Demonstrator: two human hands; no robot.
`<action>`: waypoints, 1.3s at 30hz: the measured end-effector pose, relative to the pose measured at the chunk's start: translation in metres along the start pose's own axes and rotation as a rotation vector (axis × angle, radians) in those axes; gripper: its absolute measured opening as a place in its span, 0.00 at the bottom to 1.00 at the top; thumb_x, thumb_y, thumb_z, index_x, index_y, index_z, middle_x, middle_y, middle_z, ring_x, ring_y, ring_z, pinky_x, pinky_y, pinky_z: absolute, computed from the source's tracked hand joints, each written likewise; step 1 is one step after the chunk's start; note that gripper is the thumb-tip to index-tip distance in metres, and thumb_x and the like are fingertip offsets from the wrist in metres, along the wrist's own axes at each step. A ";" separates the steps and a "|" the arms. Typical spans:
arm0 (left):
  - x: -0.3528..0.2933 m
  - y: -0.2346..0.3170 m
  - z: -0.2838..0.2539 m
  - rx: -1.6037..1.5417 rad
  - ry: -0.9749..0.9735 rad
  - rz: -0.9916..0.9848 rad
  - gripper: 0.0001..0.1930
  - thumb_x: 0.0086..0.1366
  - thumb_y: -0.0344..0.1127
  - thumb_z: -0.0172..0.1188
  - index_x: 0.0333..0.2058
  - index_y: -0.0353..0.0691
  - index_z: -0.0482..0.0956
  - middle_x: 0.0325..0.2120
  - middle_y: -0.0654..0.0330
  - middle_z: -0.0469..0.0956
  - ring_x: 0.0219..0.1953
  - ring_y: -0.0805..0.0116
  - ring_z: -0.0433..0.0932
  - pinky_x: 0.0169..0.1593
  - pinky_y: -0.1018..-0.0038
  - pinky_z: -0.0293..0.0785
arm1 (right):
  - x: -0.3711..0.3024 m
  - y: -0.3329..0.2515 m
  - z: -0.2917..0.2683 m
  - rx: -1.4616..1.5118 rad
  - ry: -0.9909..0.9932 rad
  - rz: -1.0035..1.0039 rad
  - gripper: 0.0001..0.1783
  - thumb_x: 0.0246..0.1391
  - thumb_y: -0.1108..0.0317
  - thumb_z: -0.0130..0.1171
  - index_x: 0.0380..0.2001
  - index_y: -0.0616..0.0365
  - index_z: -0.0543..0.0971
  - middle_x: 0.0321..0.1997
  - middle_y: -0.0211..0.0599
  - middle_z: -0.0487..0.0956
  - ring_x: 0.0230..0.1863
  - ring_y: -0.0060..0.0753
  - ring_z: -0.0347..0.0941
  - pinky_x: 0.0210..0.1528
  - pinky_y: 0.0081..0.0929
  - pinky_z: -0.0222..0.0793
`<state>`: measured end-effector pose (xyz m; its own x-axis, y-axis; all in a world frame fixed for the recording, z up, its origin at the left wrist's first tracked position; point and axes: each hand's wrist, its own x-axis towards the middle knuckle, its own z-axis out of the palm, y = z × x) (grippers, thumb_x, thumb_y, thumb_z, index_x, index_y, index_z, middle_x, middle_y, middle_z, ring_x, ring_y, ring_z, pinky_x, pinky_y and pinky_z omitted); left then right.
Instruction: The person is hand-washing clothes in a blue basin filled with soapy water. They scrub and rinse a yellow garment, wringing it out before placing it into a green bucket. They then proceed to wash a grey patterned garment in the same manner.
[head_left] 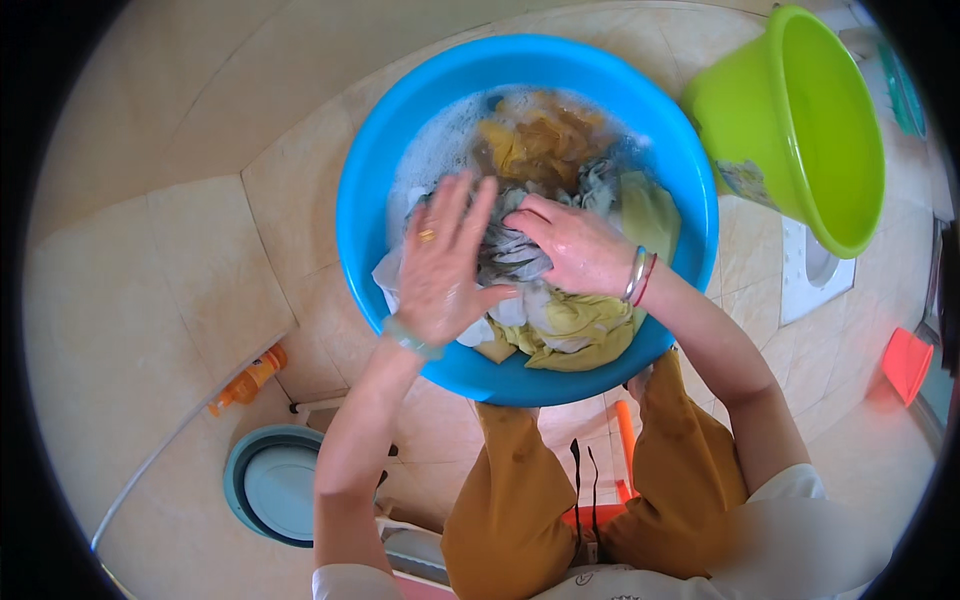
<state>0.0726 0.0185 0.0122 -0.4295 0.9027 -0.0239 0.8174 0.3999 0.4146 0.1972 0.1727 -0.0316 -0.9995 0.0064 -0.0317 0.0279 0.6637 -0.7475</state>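
A large blue tub [353, 220] in front of me holds soapy water and wet clothes. My left hand [445, 265] is open above the clothes at the tub's left side, fingers spread and a little blurred. The fingers of my right hand [580, 245] are curled into a bunched grey striped garment [512, 248] near the middle. Close to the near rim lies a crumpled yellow-green garment [585, 335] with pale cloth around it. Toward the far side, a brown-yellow garment [545, 140] sits partly under the water among suds.
A lime-green bucket [735, 125] stands tilted in the view beside the tub's far right. Behind it is a white squat toilet [800, 280]. A red plastic scoop-like thing [908, 365] is farther right. To the left are an orange bottle [250, 380] and a grey-blue basin [290, 490].
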 end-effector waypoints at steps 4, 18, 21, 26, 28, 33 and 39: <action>0.014 -0.041 0.037 -0.182 -0.294 0.114 0.26 0.43 0.34 0.71 0.45 0.41 0.76 0.45 0.50 0.78 0.56 0.54 0.72 0.68 0.57 0.53 | -0.003 0.003 0.014 0.072 0.103 0.154 0.42 0.37 0.68 0.71 0.59 0.56 0.64 0.51 0.43 0.73 0.52 0.46 0.69 0.54 0.38 0.68; 0.040 -0.061 0.046 0.282 0.109 -0.153 0.36 0.52 0.31 0.66 0.62 0.57 0.67 0.60 0.51 0.65 0.60 0.55 0.66 0.58 0.54 0.62 | 0.020 0.105 0.018 0.704 0.460 0.319 0.30 0.44 0.70 0.69 0.54 0.55 0.74 0.49 0.37 0.74 0.51 0.32 0.72 0.54 0.25 0.69; 0.045 -0.048 0.081 0.168 -0.023 -0.017 0.33 0.59 0.42 0.62 0.64 0.64 0.65 0.69 0.53 0.50 0.70 0.50 0.49 0.66 0.44 0.46 | 0.022 0.101 0.038 0.176 0.465 0.420 0.32 0.43 0.62 0.70 0.54 0.51 0.74 0.49 0.46 0.72 0.51 0.51 0.71 0.52 0.36 0.71; 0.035 -0.066 0.123 0.380 -0.236 -0.042 0.33 0.63 0.42 0.56 0.67 0.58 0.58 0.71 0.57 0.44 0.72 0.52 0.40 0.69 0.44 0.39 | 0.028 0.087 0.072 -0.410 0.029 0.428 0.34 0.47 0.68 0.61 0.60 0.49 0.66 0.55 0.51 0.68 0.51 0.56 0.70 0.48 0.46 0.74; 0.044 -0.072 0.133 0.368 -0.336 -0.079 0.35 0.62 0.36 0.53 0.68 0.56 0.55 0.70 0.55 0.45 0.72 0.52 0.41 0.70 0.46 0.34 | 0.035 0.101 0.080 -0.553 0.014 0.416 0.32 0.46 0.73 0.56 0.59 0.52 0.68 0.57 0.50 0.66 0.53 0.52 0.70 0.45 0.44 0.75; 0.060 -0.091 0.142 0.206 -0.509 -0.282 0.34 0.57 0.27 0.55 0.64 0.55 0.63 0.60 0.54 0.67 0.64 0.53 0.62 0.69 0.52 0.48 | 0.066 0.102 0.072 -0.394 -0.081 0.566 0.27 0.49 0.76 0.52 0.55 0.56 0.72 0.53 0.53 0.73 0.50 0.48 0.75 0.50 0.40 0.72; 0.014 -0.020 0.108 -1.112 0.216 -0.586 0.25 0.66 0.40 0.56 0.62 0.51 0.67 0.57 0.57 0.71 0.59 0.58 0.69 0.63 0.57 0.61 | 0.029 0.070 0.048 0.345 0.484 0.424 0.22 0.42 0.82 0.54 0.44 0.56 0.77 0.45 0.50 0.77 0.45 0.53 0.75 0.47 0.39 0.72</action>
<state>0.0914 0.0403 -0.0948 -0.7547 0.5509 -0.3563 -0.2303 0.2861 0.9301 0.1708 0.1834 -0.1167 -0.7947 0.5934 -0.1274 0.3376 0.2578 -0.9053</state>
